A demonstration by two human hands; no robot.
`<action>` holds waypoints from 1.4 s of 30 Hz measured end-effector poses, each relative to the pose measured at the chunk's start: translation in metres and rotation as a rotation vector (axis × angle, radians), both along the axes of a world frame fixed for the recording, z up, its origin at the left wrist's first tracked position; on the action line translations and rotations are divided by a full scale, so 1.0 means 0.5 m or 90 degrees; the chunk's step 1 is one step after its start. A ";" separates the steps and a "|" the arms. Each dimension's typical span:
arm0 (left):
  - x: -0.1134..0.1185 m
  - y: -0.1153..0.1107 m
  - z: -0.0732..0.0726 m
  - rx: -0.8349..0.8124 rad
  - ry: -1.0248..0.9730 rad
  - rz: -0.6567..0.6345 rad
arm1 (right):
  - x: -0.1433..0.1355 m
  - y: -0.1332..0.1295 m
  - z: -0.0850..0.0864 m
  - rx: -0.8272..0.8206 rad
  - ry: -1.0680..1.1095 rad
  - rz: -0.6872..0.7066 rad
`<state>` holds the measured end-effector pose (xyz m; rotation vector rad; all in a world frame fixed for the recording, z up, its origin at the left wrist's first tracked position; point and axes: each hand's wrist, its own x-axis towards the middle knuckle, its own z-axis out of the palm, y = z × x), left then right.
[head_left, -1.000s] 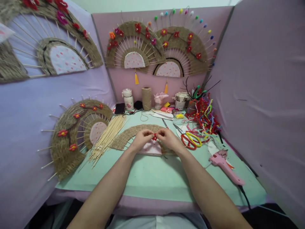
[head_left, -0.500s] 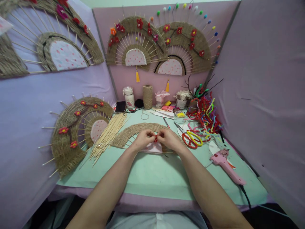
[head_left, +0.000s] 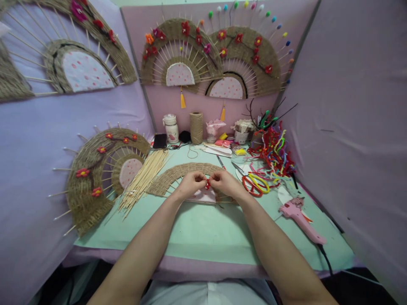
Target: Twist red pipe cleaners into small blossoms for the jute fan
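A small red piece (head_left: 207,184), perhaps a fuzzy flower, is held between both hands in the head view. My left hand (head_left: 193,184) pinches it from the left, fingers closed. From the other side my right hand (head_left: 222,182) closes its fingertips on the same piece. Beneath them lies a woven twine fan (head_left: 178,170) with thin sticks and a dotted pale cloth centre (head_left: 205,196); my right hand and wrist hide part of its right half.
Scissors with red and yellow handles (head_left: 253,186) lie right of the fan, and a pink glue gun (head_left: 300,220) farther right. Thin sticks (head_left: 144,180) lie left. Behind are a twine spool (head_left: 196,128), a white bottle (head_left: 171,129) and tangled coloured pipe cleaners (head_left: 274,152).
The camera view has shifted slightly. Both hands remain over the fan with the red piece, which shows a little differently between the fingertips.
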<state>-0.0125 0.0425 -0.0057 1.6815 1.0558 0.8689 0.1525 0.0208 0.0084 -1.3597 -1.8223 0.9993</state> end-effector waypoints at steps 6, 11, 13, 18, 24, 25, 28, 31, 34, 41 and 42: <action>-0.001 0.004 -0.003 -0.032 -0.029 0.002 | 0.005 0.005 -0.004 0.005 0.010 -0.011; -0.002 0.003 0.006 -0.150 -0.208 -0.020 | 0.014 0.008 0.006 0.013 0.110 -0.077; -0.002 0.002 0.007 -0.166 -0.229 -0.035 | 0.015 0.008 0.011 0.004 0.144 -0.095; 0.000 -0.001 0.002 -0.141 -0.195 -0.065 | 0.010 0.011 0.005 0.010 0.176 -0.080; -0.001 -0.002 0.004 -0.188 -0.338 -0.091 | 0.008 0.017 0.004 0.159 0.219 -0.118; -0.002 -0.002 0.006 -0.205 -0.360 -0.106 | 0.008 0.016 0.007 0.193 0.208 -0.119; -0.006 -0.005 0.012 -0.244 -0.404 -0.130 | 0.010 0.008 0.019 0.280 0.169 -0.102; -0.008 -0.007 0.016 -0.257 -0.424 -0.123 | 0.009 -0.001 0.028 0.332 0.151 -0.074; -0.008 -0.005 0.014 -0.259 -0.427 -0.120 | 0.006 -0.005 0.031 0.357 0.143 -0.050; -0.006 -0.001 0.007 -0.234 -0.435 -0.125 | 0.000 -0.001 0.019 0.362 0.134 -0.062; -0.005 -0.002 0.007 -0.229 -0.438 -0.122 | -0.001 0.000 0.017 0.360 0.137 -0.066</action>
